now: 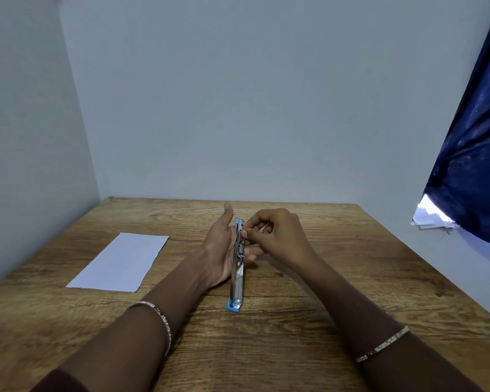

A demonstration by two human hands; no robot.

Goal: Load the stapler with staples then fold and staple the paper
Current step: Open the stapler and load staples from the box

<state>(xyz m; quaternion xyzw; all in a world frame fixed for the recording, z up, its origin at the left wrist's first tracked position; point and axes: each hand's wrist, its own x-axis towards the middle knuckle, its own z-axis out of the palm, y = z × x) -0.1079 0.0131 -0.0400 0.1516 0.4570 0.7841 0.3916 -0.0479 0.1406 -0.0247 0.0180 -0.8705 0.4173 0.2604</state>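
Observation:
A blue and silver stapler [237, 281] lies opened out flat along the wooden table [266, 349], its metal channel facing up and its blue end toward me. My left hand [219, 250] cups the stapler's far half from the left, palm turned right, fingers under it. My right hand [277, 236] comes in from the right with thumb and forefinger pinched at the channel near its far end; whether a strip of staples is between the fingertips is too small to tell. A white sheet of paper [119, 263] lies flat on the table to the left.
Pale walls close the table's left and back sides. A dark blue curtain [475, 137] hangs at the right, with some white papers [432, 216] beneath it. Both wrists wear thin bracelets.

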